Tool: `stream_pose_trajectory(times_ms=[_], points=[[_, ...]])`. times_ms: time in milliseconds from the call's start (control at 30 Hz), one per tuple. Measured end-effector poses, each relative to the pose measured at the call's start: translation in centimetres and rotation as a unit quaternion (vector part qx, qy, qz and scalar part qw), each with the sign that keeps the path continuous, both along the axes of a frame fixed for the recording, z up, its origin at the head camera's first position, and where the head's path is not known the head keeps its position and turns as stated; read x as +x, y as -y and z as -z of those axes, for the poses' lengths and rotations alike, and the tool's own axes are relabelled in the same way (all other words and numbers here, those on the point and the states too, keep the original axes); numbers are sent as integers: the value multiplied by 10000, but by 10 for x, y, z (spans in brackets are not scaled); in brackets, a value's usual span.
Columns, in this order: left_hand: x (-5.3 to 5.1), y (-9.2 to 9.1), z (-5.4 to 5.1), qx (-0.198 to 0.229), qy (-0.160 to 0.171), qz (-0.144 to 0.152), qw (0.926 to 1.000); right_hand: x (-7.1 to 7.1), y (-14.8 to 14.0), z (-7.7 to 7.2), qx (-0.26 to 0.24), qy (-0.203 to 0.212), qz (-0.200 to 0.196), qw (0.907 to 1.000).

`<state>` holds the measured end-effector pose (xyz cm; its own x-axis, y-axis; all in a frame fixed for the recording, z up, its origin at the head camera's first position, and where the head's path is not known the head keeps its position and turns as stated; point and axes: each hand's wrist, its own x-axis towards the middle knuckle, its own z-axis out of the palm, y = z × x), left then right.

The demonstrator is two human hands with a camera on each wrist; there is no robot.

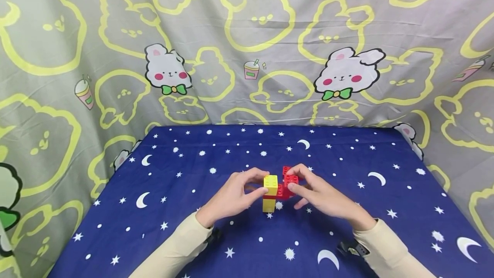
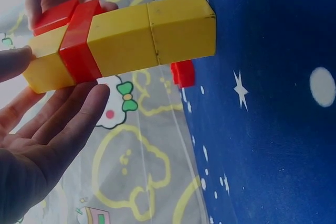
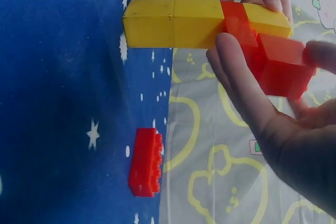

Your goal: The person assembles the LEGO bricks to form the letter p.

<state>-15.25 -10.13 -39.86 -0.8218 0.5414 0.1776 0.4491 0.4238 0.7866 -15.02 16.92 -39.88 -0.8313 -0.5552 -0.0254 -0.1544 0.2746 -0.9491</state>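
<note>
- Bricks in yellow and red are forming an upright build near the middle of the table, between the two hands: two lower yellow blocks [image 2: 152, 38], a red crosspiece [image 2: 81, 43] above them, and a top yellow block [image 1: 271, 185]. Whether the foot is touching the cloth cannot be told.
- Left hand [image 1: 231, 194] is pinching the top yellow block between thumb and fingers.
- Right hand [image 1: 322, 194] is gripping a red block [image 3: 283, 66] at the crosspiece's free end; whether it is sitting fully home cannot be told.
- Another red brick [image 3: 142, 163] is lying apart on the cloth, beyond the build, its studs facing away from the person.
- Printed cups [image 1: 251, 70] on the curtain are carrying green labels, their markings too small to read.
- Dark blue cloth [image 1: 278, 237] is covering the table, showing white stars, dots and crescent moons.
- Grey curtain [image 1: 208, 25] is hanging behind and at both sides, showing yellow outlined figures and white rabbits [image 1: 344, 74] wearing green bows.
- Cream sleeves [image 1: 173, 243] are covering both forearms, and black bands [image 1: 353, 249] are sitting at the wrists.
</note>
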Motion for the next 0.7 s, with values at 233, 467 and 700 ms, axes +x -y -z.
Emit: stream_pose_trajectory(times_ms=[233, 467, 700], points=[[0, 0, 1, 11, -15, 3, 10000, 0, -3, -3, -84, 156, -86, 9998], [0, 0, 1, 31, 11, -20, 10000, -2, -6, -3, 78, 245, -98, 9996], [0, -1, 1, 14, -3, -13, 10000, -3, -7, -6, 292, 93, -43, 9995]])
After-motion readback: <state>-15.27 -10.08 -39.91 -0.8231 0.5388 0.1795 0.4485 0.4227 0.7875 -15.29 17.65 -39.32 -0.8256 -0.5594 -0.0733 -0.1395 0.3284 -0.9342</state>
